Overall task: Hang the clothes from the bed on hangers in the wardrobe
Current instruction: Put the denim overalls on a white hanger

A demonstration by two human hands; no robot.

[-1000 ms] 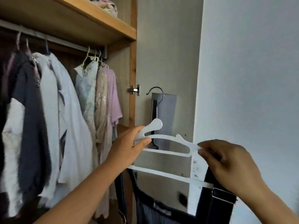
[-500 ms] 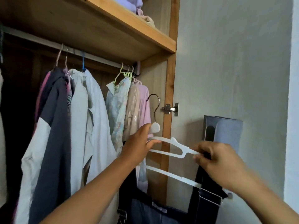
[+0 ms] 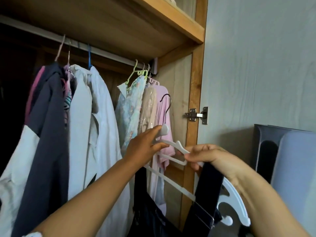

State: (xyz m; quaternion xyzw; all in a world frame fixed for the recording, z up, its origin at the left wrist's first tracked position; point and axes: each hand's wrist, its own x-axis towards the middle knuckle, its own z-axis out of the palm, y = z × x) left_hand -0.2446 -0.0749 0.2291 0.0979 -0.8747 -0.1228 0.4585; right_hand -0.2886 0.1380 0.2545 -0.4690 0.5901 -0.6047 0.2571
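Note:
A white plastic hanger (image 3: pixel 177 146) with a dark metal hook (image 3: pixel 166 104) carries a dark denim dungaree garment (image 3: pixel 153 218) by its straps. My left hand (image 3: pixel 145 147) grips the hanger at its neck, just below the hook. My right hand (image 3: pixel 208 158) pinches the hanger's right arm together with the dark strap (image 3: pixel 210 182). The hook is below the wardrobe rail (image 3: pixel 109 54), in front of the pink garment (image 3: pixel 162 117) at the rail's right end.
Several garments hang on the rail: dark jacket (image 3: pixel 49 134), white shirts (image 3: pixel 95 125), floral and beige pieces (image 3: pixel 136 106). A wooden shelf (image 3: pixel 171 17) runs above. The open door carries a hinge (image 3: pixel 198 115). A grey object (image 3: pixel 282 151) stands against the wall at the right.
Both hands have carried the hanger with the dungarees leftward, from in front of the door toward the clothes at the rail's right end. The view has turned toward the wardrobe.

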